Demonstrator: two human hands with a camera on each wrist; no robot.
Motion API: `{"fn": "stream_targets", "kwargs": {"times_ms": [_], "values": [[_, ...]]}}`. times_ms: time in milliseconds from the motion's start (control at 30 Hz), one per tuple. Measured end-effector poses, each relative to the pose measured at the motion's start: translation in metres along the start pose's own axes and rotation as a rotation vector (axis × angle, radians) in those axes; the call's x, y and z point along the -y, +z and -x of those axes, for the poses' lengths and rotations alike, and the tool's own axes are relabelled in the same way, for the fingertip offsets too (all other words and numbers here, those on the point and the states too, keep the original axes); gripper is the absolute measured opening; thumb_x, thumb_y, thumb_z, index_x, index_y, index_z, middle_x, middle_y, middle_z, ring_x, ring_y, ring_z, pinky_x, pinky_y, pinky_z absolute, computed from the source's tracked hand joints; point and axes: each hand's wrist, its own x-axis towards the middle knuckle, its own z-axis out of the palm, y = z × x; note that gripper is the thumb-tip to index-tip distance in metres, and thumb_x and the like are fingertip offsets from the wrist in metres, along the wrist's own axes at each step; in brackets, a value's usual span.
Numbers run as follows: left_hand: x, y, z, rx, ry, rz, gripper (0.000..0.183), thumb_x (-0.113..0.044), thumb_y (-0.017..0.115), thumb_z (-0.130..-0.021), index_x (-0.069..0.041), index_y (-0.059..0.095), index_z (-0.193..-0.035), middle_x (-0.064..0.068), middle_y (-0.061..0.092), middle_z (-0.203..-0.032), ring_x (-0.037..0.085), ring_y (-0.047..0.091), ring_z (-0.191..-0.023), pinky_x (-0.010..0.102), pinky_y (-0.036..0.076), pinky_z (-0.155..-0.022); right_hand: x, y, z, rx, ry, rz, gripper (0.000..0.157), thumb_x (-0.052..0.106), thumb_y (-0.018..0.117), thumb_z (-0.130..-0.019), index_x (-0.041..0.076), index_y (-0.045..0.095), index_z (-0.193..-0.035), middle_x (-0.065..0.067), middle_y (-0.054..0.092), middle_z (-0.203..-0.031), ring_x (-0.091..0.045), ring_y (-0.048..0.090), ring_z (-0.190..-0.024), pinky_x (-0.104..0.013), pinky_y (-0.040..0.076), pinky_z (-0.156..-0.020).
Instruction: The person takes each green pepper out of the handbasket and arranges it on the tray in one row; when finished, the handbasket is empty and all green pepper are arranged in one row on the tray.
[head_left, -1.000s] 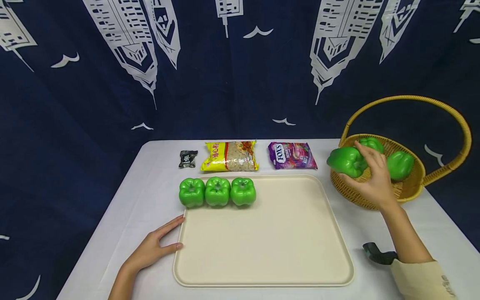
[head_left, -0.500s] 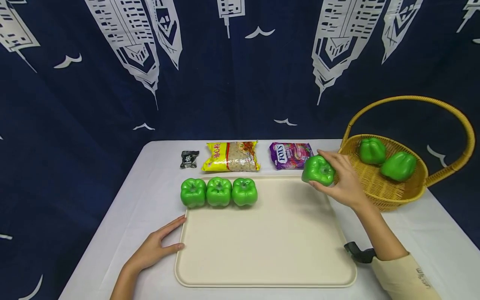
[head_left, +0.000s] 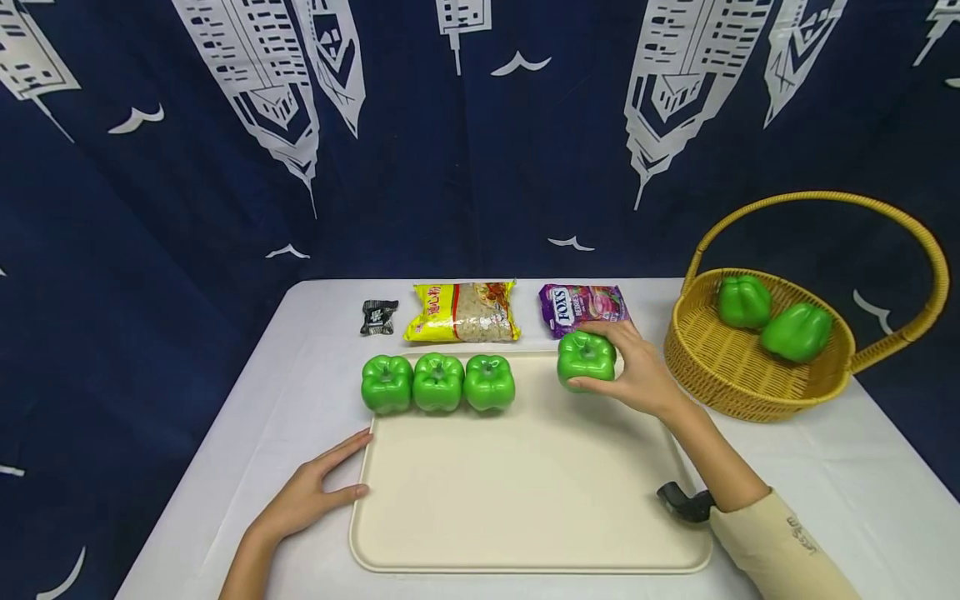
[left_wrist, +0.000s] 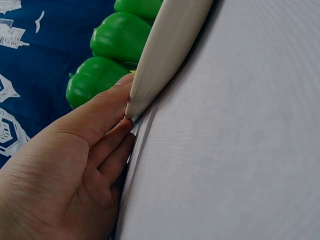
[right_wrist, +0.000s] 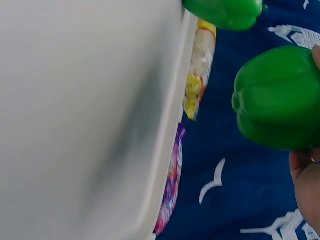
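A green bell pepper (head_left: 587,357) is gripped between the thumb and fingers of my right hand (head_left: 639,371), over the back right part of the beige tray (head_left: 525,500). The right wrist view shows the same pepper (right_wrist: 280,100) raised above the tray, its shadow falling on the surface. Three more green peppers (head_left: 438,382) stand side by side in a row at the tray's back left corner. Along the tray's left edge lies my left hand (head_left: 303,496), thumb and fingers spread and fairly straight, tips touching the rim (left_wrist: 165,55).
To the right stands a wicker basket (head_left: 697,375) with a tall handle, two green peppers (head_left: 797,332) inside. Behind the tray lie a small black packet (head_left: 378,317), a yellow food bag (head_left: 480,312) and a purple candy bag (head_left: 585,307). A dark printed curtain hangs behind the white table.
My right hand has taken the pepper out from the basket and moved left with it over the tray, close to the row. The left hand stays at the tray's edge.
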Motion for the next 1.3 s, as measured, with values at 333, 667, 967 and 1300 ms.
{"fn": "stream_targets", "kwargs": {"times_ms": [333, 667, 967, 1300], "values": [[0.001, 0.000, 0.000, 0.003, -0.001, 0.012, 0.064, -0.020, 0.073, -0.079, -0.007, 0.046, -0.136, 0.011, 0.040, -0.142, 0.037, 0.031, -0.130, 0.004, 0.018, -0.098, 0.001, 0.030, -0.010, 0.201, -0.017, -0.020, 0.080, 0.045, 0.080, -0.065, 0.008, 0.050, -0.129, -0.011, 0.053, -0.125, -0.031, 0.051, -0.114, -0.049, 0.041, -0.095], [-0.001, -0.001, 0.000, 0.000, -0.006, 0.005, 0.064, -0.020, 0.074, -0.078, -0.007, 0.047, -0.135, 0.012, 0.040, -0.141, 0.037, 0.032, -0.130, 0.004, 0.018, -0.097, 0.000, 0.047, -0.013, 0.284, -0.064, -0.063, 0.076, 0.039, 0.081, -0.066, 0.006, 0.050, -0.127, -0.008, 0.054, -0.122, -0.023, 0.052, -0.110, -0.040, 0.044, -0.094], [-0.002, 0.000, 0.000, -0.004, -0.008, 0.010, 0.065, -0.020, 0.074, -0.078, -0.007, 0.047, -0.135, 0.012, 0.040, -0.141, 0.038, 0.031, -0.130, 0.003, 0.018, -0.097, 0.002, 0.049, -0.014, 0.307, -0.057, -0.064, 0.076, 0.039, 0.080, -0.068, 0.006, 0.048, -0.129, -0.008, 0.051, -0.124, -0.023, 0.051, -0.112, -0.040, 0.042, -0.096], [-0.002, 0.000, 0.000, -0.005, -0.009, 0.009, 0.065, -0.020, 0.074, -0.078, -0.007, 0.047, -0.135, 0.012, 0.041, -0.141, 0.038, 0.031, -0.130, 0.003, 0.018, -0.097, 0.005, 0.044, -0.010, 0.305, -0.031, -0.040, 0.088, 0.047, 0.077, -0.068, 0.009, 0.039, -0.138, -0.010, 0.044, -0.136, -0.030, 0.043, -0.121, -0.050, 0.035, -0.100]]}}
